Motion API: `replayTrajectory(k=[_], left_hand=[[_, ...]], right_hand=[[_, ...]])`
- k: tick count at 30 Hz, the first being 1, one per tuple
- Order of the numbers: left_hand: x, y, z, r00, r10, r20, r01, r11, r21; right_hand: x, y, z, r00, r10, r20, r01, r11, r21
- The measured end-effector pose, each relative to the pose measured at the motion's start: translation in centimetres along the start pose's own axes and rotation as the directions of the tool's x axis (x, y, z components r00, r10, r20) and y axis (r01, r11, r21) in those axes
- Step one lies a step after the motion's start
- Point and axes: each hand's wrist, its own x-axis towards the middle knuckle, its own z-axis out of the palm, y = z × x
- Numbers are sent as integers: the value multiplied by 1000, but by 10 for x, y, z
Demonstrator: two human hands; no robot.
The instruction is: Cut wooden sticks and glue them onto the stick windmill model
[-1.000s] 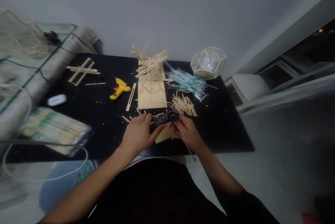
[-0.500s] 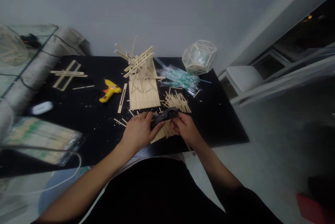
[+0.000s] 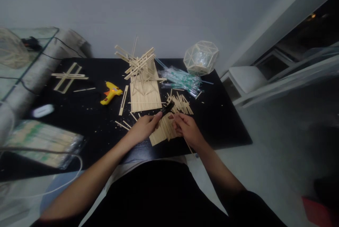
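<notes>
Turning the black tool [image 3: 167,108] away from the right hand [image 3: 184,126], the left hand [image 3: 145,127] grasps it above the table [image 3: 217,117]; its head reached the right fingers a moment ago. The right pinches one stick [image 3: 189,147], slanting down. I count one glue gun [image 3: 112,92], one lattice ball [image 3: 198,67]

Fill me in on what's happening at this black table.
A person's left hand grips a black hand tool, while the right hand holds a thin wooden stick. Both hands are over a row of sticks lying side by side. The yellow glue gun lies on the table, in neither hand, and a loose pile of short sticks lies just beyond the right hand.
</notes>
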Motion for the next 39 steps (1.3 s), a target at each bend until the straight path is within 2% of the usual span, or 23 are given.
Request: replayTrajectory(k=[2,4,10,14,20,24,26,28,30,33,36,39], left_hand=[[-2,-2,-4,999,-39,28,44,985,-169],[-8,-5,-6,1000,-29,11,31,964,-265],[-41,-24,-6,994,-12,-113,-34,919,-394],[-63,-42,-10,976,-69,-208,-69,804,-590],[-84,-63,-33,888,-141,-439,-285,581,-762],[-88,-72,-48,787,-239,-569,-387,526,-757],[-90,-75,-54,729,-257,-634,-424,557,-714],[-93,-78,-60,683,-233,-692,-437,629,-643],[-97,-80,-68,647,-205,-734,-413,715,-564],[-103,-83,-77,597,-166,-785,-350,826,-442],[-107,-86,-82,581,-93,-808,-284,908,-309],[-108,-86,-82,568,-63,-820,-221,949,-226]], right_hand=[[-3,-2,1,1000,-5,10,5,1000,6],[-5,-4,3,1000,-14,18,14,1000,8],[0,-3,20,997,-81,8,81,996,24],[15,2,32,996,-92,9,92,995,28],[32,9,45,997,-79,19,81,993,-83],[39,15,53,993,-63,99,89,952,-294],[40,16,58,987,-82,138,139,868,-477],[40,16,65,976,-115,185,208,742,-637],[38,15,74,961,-127,246,270,624,-733],[34,16,90,935,-63,349,335,485,-808],[30,17,107,909,27,415,387,310,-868],[24,14,121,903,115,414,401,118,-908]])
